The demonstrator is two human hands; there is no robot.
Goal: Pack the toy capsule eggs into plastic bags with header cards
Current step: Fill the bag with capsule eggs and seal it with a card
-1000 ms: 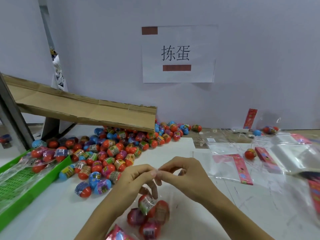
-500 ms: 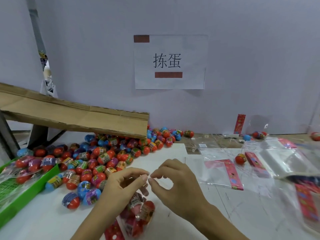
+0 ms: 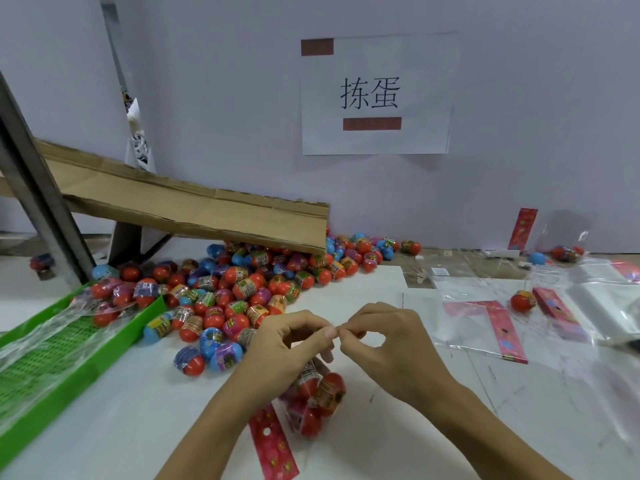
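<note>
White bench (image 3: 398,427) under both hands: left hand (image 3: 287,344) and right hand (image 3: 388,337) meet fingertip to fingertip, pinching the thin clear mouth of a filled bag (image 3: 315,400) hanging just below the fingers. Slippery film could slide free, spilling the smooth, glossy eggs. A stiff pink header card (image 3: 273,445) lies below; loose eggs (image 3: 221,292) heap beyond the left fingers.

A: Where does the one view look from?

B: From the person's head, facing forward and down, close over the left hand (image 3: 287,344) and right hand (image 3: 384,341), whose fingertips (image 3: 331,331) meet near the frame's centre.

A: What lies beyond the fingers?

B: The white table (image 3: 363,285), then a wall (image 3: 519,116) bearing a paper sign (image 3: 377,95).
</note>
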